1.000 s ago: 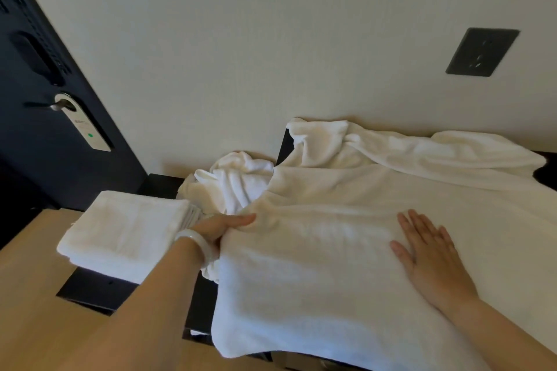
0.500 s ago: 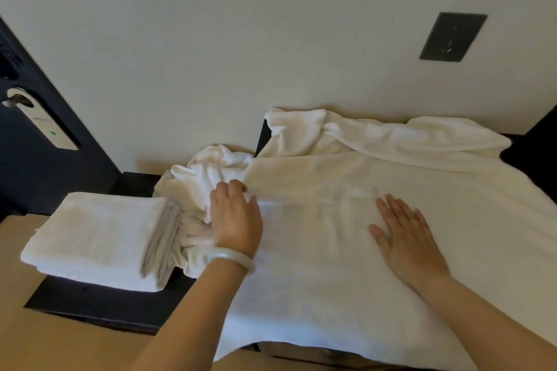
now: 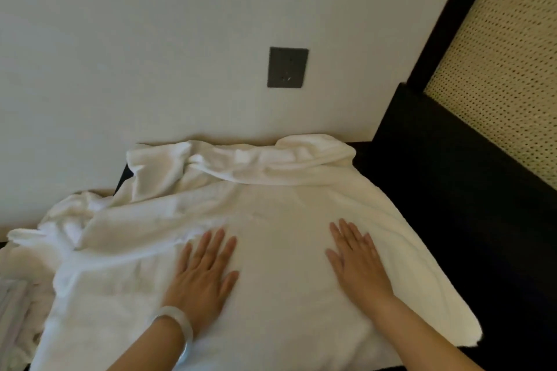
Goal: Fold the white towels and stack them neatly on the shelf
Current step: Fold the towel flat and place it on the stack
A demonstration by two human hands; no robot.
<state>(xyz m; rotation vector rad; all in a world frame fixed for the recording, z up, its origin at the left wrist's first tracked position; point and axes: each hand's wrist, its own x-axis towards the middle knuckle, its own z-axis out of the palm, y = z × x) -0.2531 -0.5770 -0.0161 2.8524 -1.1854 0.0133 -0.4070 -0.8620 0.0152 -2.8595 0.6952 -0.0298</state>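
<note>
A large white towel lies spread over the dark shelf top, its far edge bunched against the wall. My left hand, with a pale bangle on the wrist, presses flat on the towel left of centre. Flat on it too is my right hand, fingers straight, right of centre. A crumpled white towel sits at the left, partly under the big one. The edge of a folded towel stack shows at the far left.
A beige wall with a dark socket plate rises just behind the shelf. A dark frame with a woven cane panel stands at the right. Bare dark shelf surface lies right of the towel.
My left hand left the crumpled towel and moved right, now flat on the big towel. The view swung right, so the folded stack and door slid out of sight.
</note>
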